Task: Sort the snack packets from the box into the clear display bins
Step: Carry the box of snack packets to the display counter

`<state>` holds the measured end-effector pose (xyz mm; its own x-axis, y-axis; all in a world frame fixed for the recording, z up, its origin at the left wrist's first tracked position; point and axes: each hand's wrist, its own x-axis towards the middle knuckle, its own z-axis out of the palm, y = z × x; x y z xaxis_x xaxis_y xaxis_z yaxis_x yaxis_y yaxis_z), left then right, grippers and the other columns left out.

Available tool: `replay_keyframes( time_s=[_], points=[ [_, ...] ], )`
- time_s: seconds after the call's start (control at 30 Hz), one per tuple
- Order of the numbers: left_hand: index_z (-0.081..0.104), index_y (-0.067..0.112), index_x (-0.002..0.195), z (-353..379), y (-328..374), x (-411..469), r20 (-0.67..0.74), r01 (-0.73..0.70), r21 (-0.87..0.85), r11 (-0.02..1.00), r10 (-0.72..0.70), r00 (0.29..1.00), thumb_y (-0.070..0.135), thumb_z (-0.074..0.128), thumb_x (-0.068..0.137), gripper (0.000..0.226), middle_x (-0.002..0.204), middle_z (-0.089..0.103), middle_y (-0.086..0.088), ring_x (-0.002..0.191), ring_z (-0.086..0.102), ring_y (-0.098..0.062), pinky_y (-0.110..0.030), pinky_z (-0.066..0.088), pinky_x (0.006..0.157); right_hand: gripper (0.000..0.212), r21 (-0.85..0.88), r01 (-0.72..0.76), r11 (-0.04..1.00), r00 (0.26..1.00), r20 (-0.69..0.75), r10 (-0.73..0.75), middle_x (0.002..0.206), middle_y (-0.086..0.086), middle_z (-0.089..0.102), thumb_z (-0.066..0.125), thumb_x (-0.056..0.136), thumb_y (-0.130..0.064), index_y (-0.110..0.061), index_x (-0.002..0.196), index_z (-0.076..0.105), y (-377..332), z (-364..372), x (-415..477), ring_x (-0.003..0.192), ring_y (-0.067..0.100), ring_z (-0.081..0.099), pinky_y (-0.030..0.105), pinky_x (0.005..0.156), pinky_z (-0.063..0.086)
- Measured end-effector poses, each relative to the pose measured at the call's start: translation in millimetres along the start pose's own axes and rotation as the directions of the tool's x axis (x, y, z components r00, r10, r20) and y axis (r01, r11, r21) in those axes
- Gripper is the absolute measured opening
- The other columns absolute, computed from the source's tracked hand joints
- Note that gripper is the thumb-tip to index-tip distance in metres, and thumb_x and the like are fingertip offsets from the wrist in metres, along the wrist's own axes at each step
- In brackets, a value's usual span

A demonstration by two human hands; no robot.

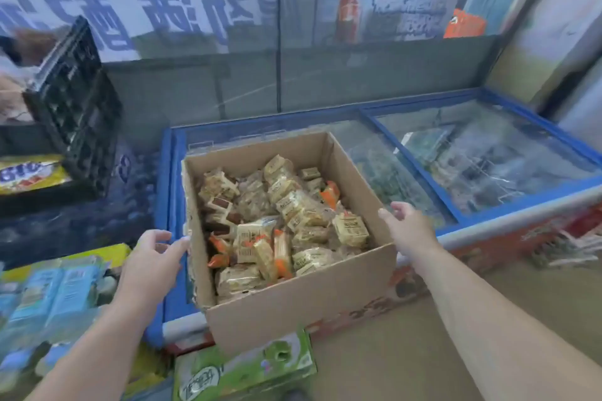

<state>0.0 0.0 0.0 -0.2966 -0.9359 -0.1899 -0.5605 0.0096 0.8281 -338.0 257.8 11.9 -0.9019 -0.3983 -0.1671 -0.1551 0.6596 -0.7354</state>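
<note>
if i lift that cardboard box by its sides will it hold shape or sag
The cardboard box has no lid and thin walls, so they would probably bow inward under a squeeze. It is well filled with snack packets, so likely weighty. It overhangs the freezer edge, so it may tip toward you.

This is a small shop, most likely a grocery or corner store. A chest freezer (423, 153) with blue-framed sliding glass lids and a printed red front stands by a glass shopfront (228, 42) bearing large blue lettering seen in reverse and a poster of a red bottle (348, 3). An open cardboard box (293, 296) full of wrapped snack packets (280, 221) sits on the freezer. Shrink-wrapped cases of drink cartons (55, 286), a green carton case (244, 365) and a black plastic crate (75, 104) are stacked around it.
</note>
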Motion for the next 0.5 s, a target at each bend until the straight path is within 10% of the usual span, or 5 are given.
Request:
replay_keyframes(
  time_s=[0.1, 0.23, 0.5],
  points=[
    [0.066, 0.012, 0.094, 19.0, 2.4, 35.0, 0.113, 0.124, 0.153, 0.980, -0.142, 0.983, 0.042, 0.066, 0.095, 0.030, 0.081, 0.067, -0.012, 0.068, 0.066, -0.031, -0.048, 0.063, 0.057, 0.046, -0.242, -0.001, 0.970, 0.999, 0.033, 0.009, 0.138, 0.009, 0.061, 0.056, 0.101, -0.037, -0.012, 0.140, 0.056, -11.2, 14.3, 31.3, 0.126, 0.030, 0.056, 0.038, 0.101, 0.044],
    [0.060, 0.009, 0.061, 31.0, 7.2, 61.8, 0.129, -0.065, 0.542, 0.838, -0.007, 0.992, 0.025, 0.061, 0.090, 0.033, 0.042, 0.059, -0.003, 0.049, 0.059, -0.022, -0.027, 0.041, 0.048, 0.047, -0.440, -0.054, 0.896, 0.994, 0.060, 0.089, 0.136, 0.010, 0.063, 0.056, 0.100, -0.041, -0.014, 0.138, 0.058, -19.8, 22.4, 62.3, 0.123, 0.033, 0.058, 0.039, 0.095, 0.047],
    [0.054, 0.005, 0.065, 49.1, 74.4, 96.5, 0.192, -0.211, 0.632, 0.745, 0.114, 0.975, 0.020, 0.058, 0.093, 0.032, 0.059, 0.061, -0.010, 0.057, 0.058, -0.027, -0.032, 0.041, 0.051, 0.044, -0.519, -0.083, 0.851, 0.983, 0.095, 0.155, 0.121, 0.012, 0.066, 0.057, 0.099, -0.046, -0.010, 0.123, 0.061, 2.6, 11.4, 106.0, 0.110, 0.034, 0.060, 0.036, 0.077, 0.044]
  ],
)
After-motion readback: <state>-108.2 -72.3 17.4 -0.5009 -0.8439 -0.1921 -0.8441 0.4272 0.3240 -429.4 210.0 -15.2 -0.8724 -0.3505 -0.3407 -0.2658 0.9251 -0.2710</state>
